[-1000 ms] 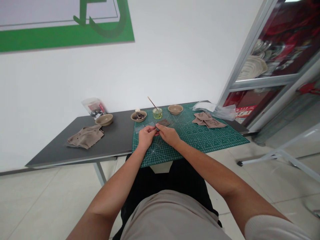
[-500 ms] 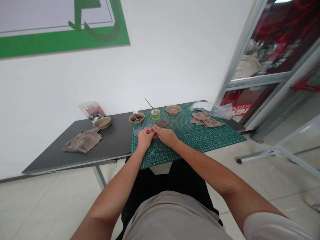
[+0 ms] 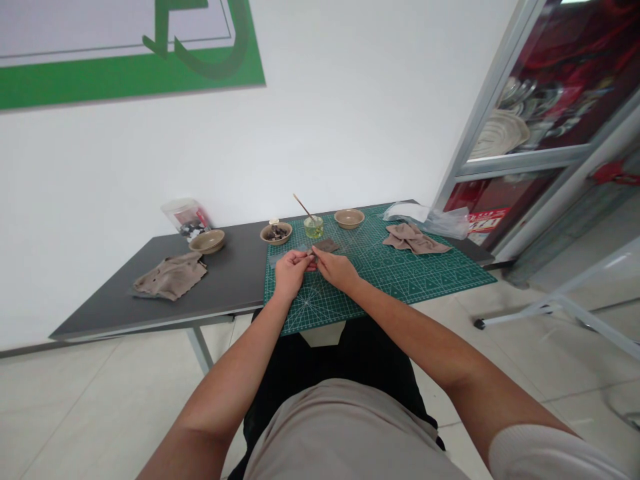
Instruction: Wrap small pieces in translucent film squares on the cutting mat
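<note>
Over the green mat (image 3: 400, 277), near the middle of the near edge of the surface (image 3: 235, 280), the left hand (image 3: 291, 272) and right hand (image 3: 336, 268) are meeting. Both are pinching narrowly at a small dark piece (image 3: 312, 256), and they are mostly hiding it; what it is cannot be told. So small a hold is likely leaving little margin: uneven pulling could be making it slip. A flat brown piece (image 3: 328, 245) is lying just beyond the right hand, where a brush could be shifting it. Toward the back edge, a glass cup (image 3: 314, 229) is holding a leaning stick (image 3: 303, 207); a hand catching that stick could be tipping the cup and spilling its yellowish contents.
</note>
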### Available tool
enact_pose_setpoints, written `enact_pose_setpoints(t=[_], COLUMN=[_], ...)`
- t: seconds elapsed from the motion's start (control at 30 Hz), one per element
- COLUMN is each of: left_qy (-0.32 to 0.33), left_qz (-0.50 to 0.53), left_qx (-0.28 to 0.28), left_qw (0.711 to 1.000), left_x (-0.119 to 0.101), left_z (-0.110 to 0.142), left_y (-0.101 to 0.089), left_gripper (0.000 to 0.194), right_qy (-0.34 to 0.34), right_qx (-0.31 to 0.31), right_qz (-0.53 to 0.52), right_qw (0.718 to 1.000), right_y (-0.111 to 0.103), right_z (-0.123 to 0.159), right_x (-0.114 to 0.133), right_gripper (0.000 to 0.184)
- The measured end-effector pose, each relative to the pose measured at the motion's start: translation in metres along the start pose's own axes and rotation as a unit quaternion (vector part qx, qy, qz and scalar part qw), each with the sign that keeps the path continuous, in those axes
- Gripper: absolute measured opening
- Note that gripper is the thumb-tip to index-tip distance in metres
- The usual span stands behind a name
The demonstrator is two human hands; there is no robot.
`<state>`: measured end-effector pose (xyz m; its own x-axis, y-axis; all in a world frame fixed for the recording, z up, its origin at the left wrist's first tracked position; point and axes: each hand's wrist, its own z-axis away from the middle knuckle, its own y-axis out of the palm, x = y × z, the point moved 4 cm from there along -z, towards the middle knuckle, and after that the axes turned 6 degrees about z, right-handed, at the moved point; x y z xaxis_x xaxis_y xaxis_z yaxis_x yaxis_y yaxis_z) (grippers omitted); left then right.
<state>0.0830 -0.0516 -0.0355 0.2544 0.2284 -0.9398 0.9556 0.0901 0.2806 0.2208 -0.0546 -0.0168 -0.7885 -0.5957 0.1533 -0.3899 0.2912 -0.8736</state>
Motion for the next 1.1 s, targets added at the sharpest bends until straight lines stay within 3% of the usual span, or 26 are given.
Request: enact_pose_setpoints(t=[0.3,0.53,0.7,0.87,1.1], left_qy=[-0.026,0.047,0.053,0.028,0.024], left_qz=[-0.026,-0.007,0.01,-0.059,-0.068], left_qx=[0.04,0.01,-0.017,0.012,0.048], left_qw=[0.999,0.999,0.998,0.998,0.996], left_x=[0.0,-0.009,-0.011,-0.004,0.002], left_z=[0.0,0.001,0.0,-0.004,-0.006], left_y=[0.004,0.002,0.0,0.0,0.001], left_gripper=[0.029,0.031,0.03,0.026,0.024], right_qy=[-0.008,0.013,0.047,0.086,0.033], right_qx=[-0.005,0.0,-0.084,-0.155,-0.118], right_qz=[-0.014,-0.042,-0.102,-0.136,-0.127], right_qw=[1.0,0.999,0.99,0.975,0.984], right_y=[-0.001,0.001,-0.001,-0.005,-0.005], right_z=[0.001,0.001,-0.002,-0.003,-0.003], right_x=[-0.001,-0.004,-0.014,-0.023,-0.015], right_gripper=[0.047,0.044,0.037,0.032,0.029])
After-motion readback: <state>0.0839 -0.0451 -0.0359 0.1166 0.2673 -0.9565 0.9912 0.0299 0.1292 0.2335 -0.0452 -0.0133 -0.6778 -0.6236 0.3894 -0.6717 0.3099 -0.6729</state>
